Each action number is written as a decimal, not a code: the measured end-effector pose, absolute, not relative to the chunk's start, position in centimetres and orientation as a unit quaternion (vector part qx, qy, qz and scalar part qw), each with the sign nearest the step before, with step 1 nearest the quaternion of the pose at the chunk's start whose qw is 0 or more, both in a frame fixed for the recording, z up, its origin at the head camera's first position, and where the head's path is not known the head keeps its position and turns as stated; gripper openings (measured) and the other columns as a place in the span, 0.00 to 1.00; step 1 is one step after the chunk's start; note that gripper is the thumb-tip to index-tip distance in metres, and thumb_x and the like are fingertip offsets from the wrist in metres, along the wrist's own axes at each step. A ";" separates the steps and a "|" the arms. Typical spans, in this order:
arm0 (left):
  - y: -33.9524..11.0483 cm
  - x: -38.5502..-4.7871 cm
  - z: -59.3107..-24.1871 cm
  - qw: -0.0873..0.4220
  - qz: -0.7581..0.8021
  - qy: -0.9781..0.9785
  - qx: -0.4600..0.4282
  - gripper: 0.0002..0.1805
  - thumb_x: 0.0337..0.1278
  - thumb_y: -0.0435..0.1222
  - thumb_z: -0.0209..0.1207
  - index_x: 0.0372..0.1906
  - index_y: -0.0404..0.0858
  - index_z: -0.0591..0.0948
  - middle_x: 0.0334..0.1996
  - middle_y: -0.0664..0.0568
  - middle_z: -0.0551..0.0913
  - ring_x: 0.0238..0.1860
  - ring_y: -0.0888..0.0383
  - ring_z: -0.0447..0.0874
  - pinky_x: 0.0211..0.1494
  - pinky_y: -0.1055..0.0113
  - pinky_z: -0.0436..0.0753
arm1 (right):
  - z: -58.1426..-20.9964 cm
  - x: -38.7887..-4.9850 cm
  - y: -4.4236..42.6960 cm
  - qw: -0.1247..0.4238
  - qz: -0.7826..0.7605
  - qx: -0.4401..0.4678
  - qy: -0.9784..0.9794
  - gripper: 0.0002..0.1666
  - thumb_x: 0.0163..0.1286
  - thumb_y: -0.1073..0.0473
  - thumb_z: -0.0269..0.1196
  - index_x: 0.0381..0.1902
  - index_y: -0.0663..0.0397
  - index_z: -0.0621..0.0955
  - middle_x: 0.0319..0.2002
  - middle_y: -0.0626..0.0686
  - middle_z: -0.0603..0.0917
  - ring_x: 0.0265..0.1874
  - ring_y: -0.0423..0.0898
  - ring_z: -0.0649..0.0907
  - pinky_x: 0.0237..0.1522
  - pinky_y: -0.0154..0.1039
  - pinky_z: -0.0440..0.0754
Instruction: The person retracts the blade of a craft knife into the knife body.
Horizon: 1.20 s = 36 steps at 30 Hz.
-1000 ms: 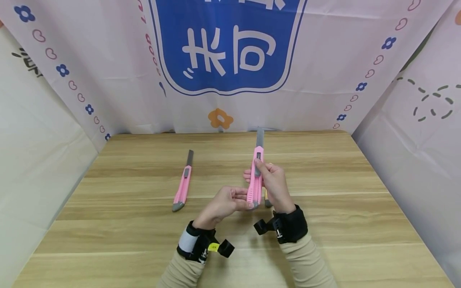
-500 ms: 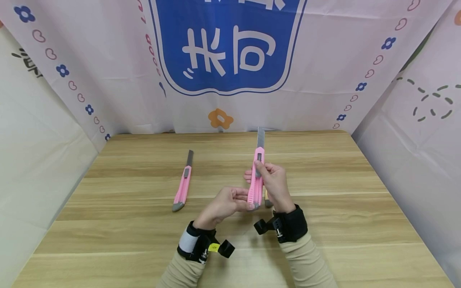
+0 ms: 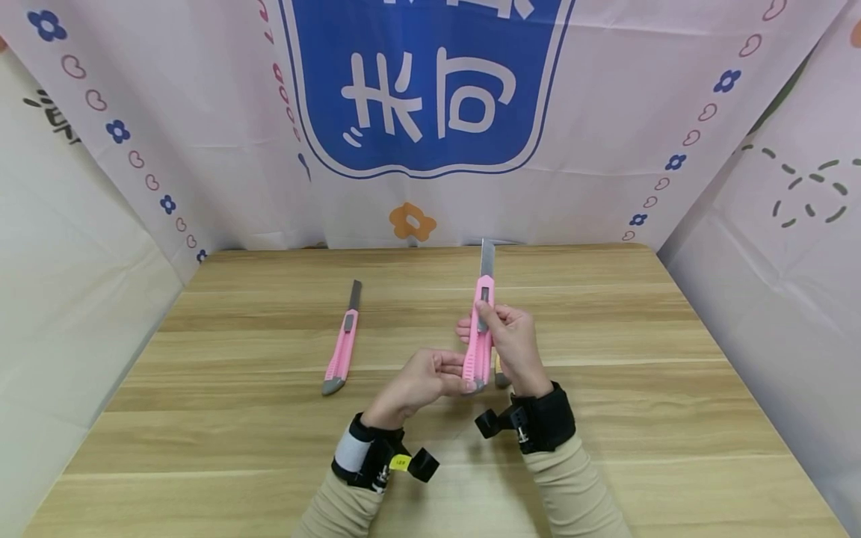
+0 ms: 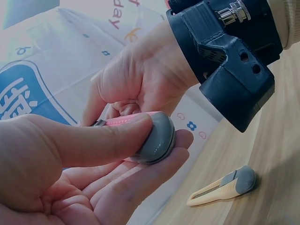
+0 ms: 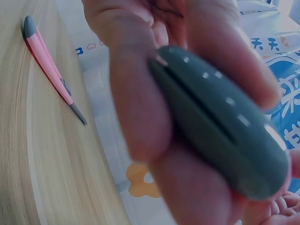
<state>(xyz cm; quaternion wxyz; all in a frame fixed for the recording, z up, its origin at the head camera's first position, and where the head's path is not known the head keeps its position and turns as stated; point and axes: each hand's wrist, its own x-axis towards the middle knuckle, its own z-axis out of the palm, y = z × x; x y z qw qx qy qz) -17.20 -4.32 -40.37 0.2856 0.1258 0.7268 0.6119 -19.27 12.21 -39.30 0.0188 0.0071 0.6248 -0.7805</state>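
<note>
Both hands hold one pink utility knife (image 3: 478, 351) over the table, its blade out and directed at the back edge. My left hand (image 3: 424, 381) pinches the grey end cap (image 4: 159, 138) between thumb and fingers. Higher up the handle, my right hand (image 3: 514, 340) grips it with the thumb at the grey slider. A second pink knife (image 3: 341, 351) lies to the left, blade extended; the right wrist view shows it too (image 5: 47, 63). Beneath the right hand lies a yellow knife with a grey end (image 4: 222, 187), mostly hidden in the head view.
The wooden table (image 3: 235, 433) reaches back to a white printed cloth (image 3: 592, 149) with a blue emblem. More cloth hangs along the left and right sides. Each wrist wears a black strap with a small camera mount.
The held knife has shifted very slightly down and to the right in the head view. Both hands keep their grip, and the knife on the left has not moved.
</note>
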 end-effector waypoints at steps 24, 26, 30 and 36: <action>-4.4 -17.2 -40.1 0.286 0.608 0.731 0.120 0.20 0.55 0.24 0.59 0.55 0.26 0.76 0.48 0.34 0.85 0.43 0.58 0.87 0.49 0.67 0.87 | -39.4 -19.3 12.0 0.030 -0.786 -0.005 0.617 0.23 0.73 0.61 0.55 0.57 0.77 0.73 0.25 0.43 0.90 0.29 0.38 0.90 0.40 0.38 0.89; -4.5 -17.2 -40.0 0.286 0.609 0.730 0.121 0.20 0.56 0.25 0.59 0.55 0.25 0.77 0.47 0.34 0.85 0.42 0.59 0.88 0.49 0.67 0.88 | -39.3 -19.3 12.0 0.033 -0.786 -0.002 0.617 0.23 0.73 0.61 0.55 0.57 0.76 0.73 0.26 0.44 0.90 0.29 0.39 0.90 0.40 0.38 0.89; -4.5 -17.3 -40.0 0.287 0.609 0.729 0.120 0.20 0.57 0.25 0.59 0.55 0.26 0.77 0.47 0.34 0.85 0.40 0.61 0.87 0.48 0.67 0.88 | -39.3 -19.3 11.8 0.043 -0.787 0.015 0.616 0.22 0.73 0.60 0.56 0.58 0.73 0.74 0.29 0.47 0.91 0.30 0.39 0.90 0.42 0.38 0.89; -4.7 -17.3 -40.1 0.288 0.612 0.727 0.120 0.19 0.57 0.25 0.59 0.55 0.25 0.77 0.47 0.34 0.85 0.39 0.63 0.86 0.48 0.69 0.87 | -39.3 -19.4 11.4 0.060 -0.782 0.043 0.619 0.23 0.72 0.56 0.57 0.56 0.70 0.76 0.30 0.48 0.91 0.30 0.39 0.90 0.42 0.37 0.89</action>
